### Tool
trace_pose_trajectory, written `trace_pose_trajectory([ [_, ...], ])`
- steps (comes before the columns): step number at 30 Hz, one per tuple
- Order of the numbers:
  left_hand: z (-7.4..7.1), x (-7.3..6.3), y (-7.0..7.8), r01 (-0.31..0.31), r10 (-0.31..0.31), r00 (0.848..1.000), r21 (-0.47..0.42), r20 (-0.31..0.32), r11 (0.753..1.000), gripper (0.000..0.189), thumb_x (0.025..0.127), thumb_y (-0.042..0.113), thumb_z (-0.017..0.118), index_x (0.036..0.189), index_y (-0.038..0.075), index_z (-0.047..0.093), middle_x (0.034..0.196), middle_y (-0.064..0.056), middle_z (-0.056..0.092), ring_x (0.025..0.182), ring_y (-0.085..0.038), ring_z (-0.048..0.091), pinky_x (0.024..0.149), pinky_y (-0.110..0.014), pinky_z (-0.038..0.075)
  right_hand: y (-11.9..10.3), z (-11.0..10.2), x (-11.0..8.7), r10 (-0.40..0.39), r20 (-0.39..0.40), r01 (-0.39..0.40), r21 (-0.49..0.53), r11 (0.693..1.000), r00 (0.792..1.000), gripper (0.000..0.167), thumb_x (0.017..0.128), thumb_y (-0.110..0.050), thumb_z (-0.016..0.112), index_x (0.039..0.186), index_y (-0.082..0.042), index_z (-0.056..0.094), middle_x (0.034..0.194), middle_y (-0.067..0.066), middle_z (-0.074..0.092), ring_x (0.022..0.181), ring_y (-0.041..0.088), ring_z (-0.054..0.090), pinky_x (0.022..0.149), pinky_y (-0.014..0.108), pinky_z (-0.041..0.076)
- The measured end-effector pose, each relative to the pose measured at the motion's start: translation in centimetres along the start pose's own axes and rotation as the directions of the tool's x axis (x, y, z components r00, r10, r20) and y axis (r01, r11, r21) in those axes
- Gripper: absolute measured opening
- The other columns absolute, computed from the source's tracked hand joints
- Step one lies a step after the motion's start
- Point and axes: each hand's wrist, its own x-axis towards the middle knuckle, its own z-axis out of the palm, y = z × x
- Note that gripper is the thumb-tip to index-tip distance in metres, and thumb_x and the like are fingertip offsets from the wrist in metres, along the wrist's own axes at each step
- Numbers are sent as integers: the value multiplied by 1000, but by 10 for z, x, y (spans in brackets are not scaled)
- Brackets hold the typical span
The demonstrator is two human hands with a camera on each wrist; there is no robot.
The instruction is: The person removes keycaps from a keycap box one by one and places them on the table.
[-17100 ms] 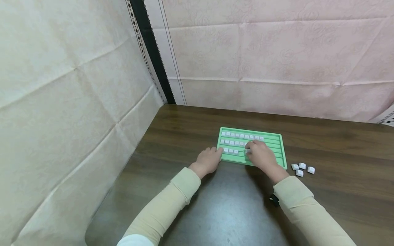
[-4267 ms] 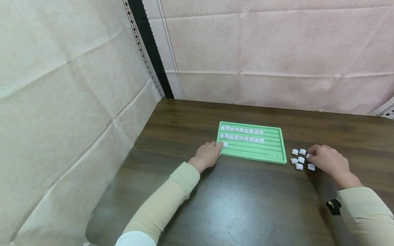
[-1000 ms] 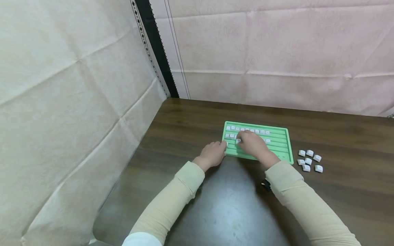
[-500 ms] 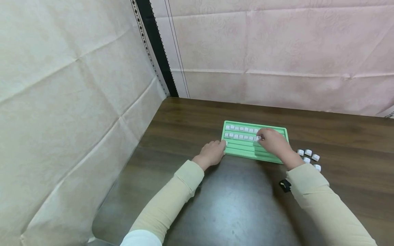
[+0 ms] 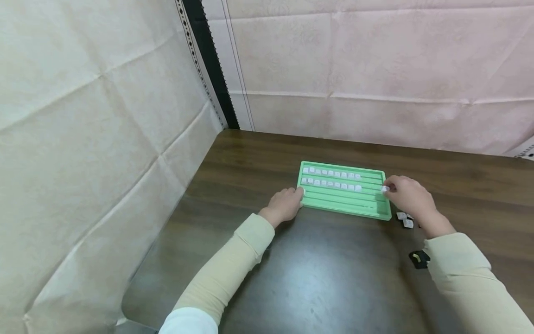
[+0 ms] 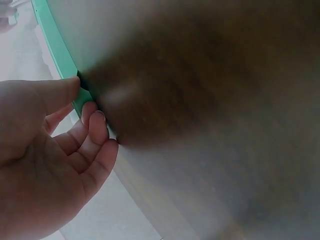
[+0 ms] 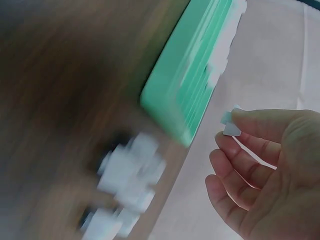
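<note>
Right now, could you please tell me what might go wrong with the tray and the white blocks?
The right hand pinches one small white block, which might slip and drop. Loose blocks lie on the table near that hand, which could knock them. Only the left hand holds the tray, at its left end, so a bump elsewhere might shift the rows of blocks.

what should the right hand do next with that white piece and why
I'd probably lower the white piece beside the loose white pieces. The right hand pinches it at the right edge of the green tray, having moved rightward across the tray over the last second, and the loose pieces lie close by.
</note>
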Motion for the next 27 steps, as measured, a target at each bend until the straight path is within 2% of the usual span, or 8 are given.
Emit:
trace_pose_trajectory([
  [8, 0, -1, -4, 1, -1, 1000, -2, 1, 1000, 18, 96, 26, 47, 108, 13, 46, 94, -2, 55, 80, -15, 50, 68, -27, 43, 37, -5, -17, 65, -12, -65, -30, 997, 998, 35, 90, -20, 52, 114, 5, 54, 108, 28, 56, 94, 39, 54, 66, 49, 43],
  [15, 0, 0, -7, -13, 13, 1000, 0, -7, 1000, 17, 96, 26, 47, 107, 13, 46, 93, -2, 56, 80, -15, 50, 68, -27, 43, 68, -7, -34, 73, -44, -75, -35, 997, 996, 31, 88, -19, 55, 108, 5, 56, 103, 29, 56, 89, 39, 53, 63, 49, 42],
  [27, -3, -1, -7, -24, 24, 1000, -11, -19, 1000, 17, 96, 26, 47, 107, 13, 46, 92, -2, 56, 79, -15, 51, 67, -28, 43, 85, -6, -47, 87, 3, -86, -52, 995, 996, 32, 87, -18, 55, 107, 8, 56, 102, 32, 57, 87, 43, 54, 62, 49, 42],
])
